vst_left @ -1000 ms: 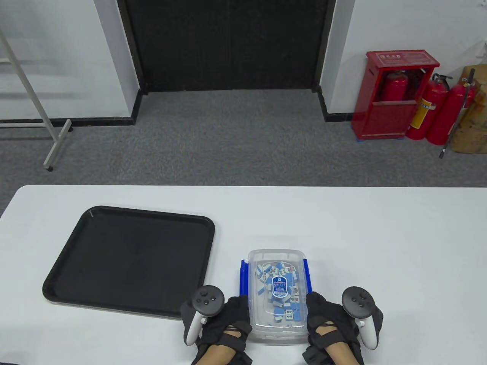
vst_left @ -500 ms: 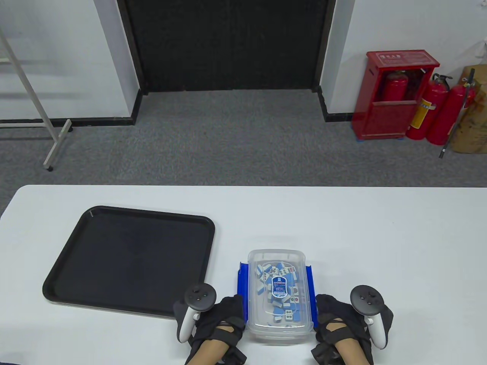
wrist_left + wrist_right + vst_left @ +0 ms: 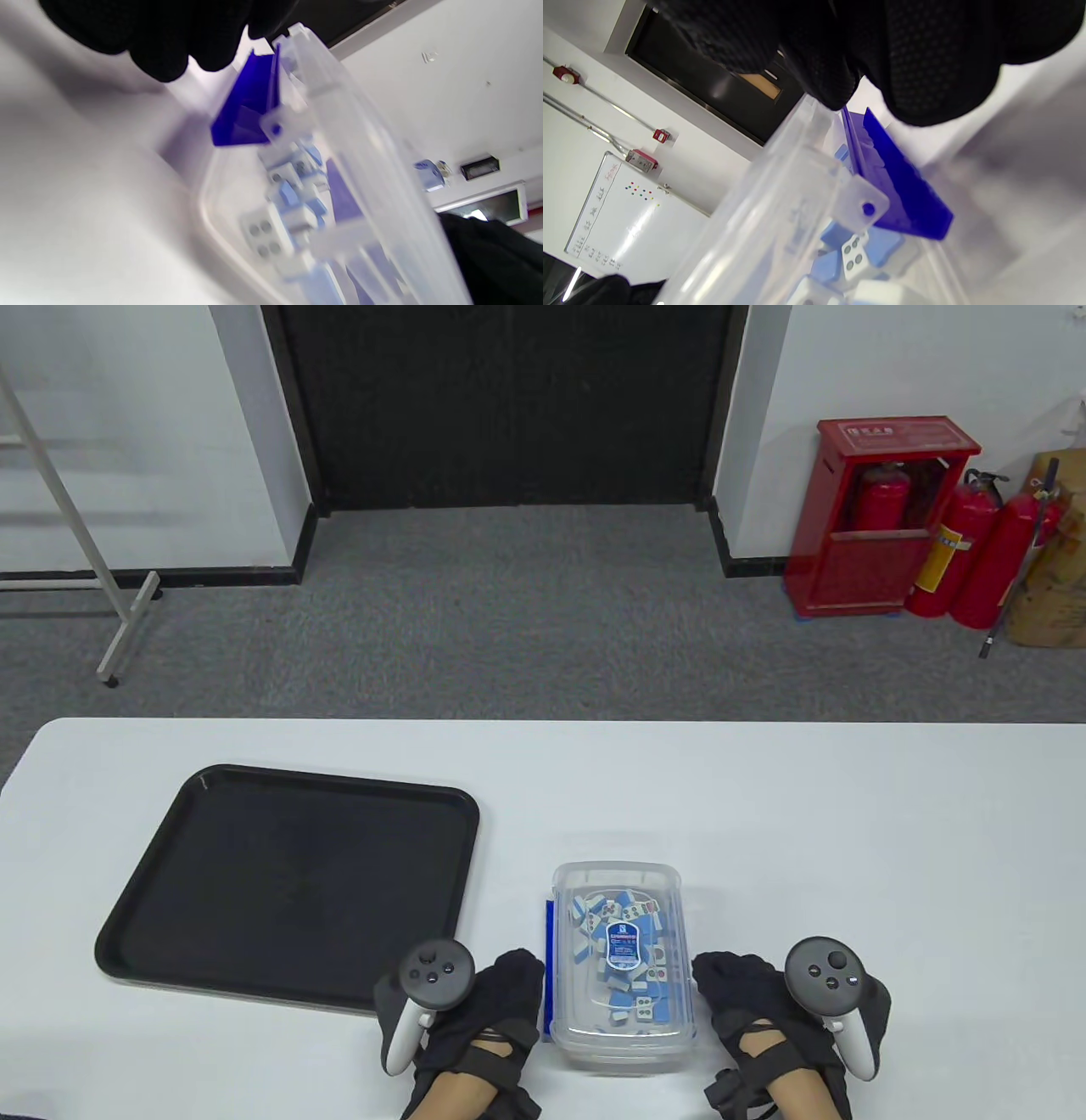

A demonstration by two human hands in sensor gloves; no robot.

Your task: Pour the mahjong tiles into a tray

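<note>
A clear plastic box [image 3: 619,882] with its lid on holds several blue and white mahjong tiles [image 3: 624,916] and stands near the table's front edge. The empty black tray [image 3: 288,891] lies to its left. My left hand [image 3: 517,984] rests against the box's left side, by the blue latch [image 3: 549,959], which is swung out from the lid in the left wrist view [image 3: 246,106]. My right hand [image 3: 721,984] rests at the box's right side. In the right wrist view its fingers [image 3: 925,63] touch the top of the right blue latch [image 3: 903,190], also swung out.
The white table [image 3: 848,831] stretches bare to the right and behind the box. Beyond the table's far edge are grey carpet, a red extinguisher cabinet [image 3: 882,517] and a metal stand [image 3: 110,585].
Both blue side latches swung outward from the lid, then dropped down against the box sides. Both hands slid slightly outward and toward the table's front edge.
</note>
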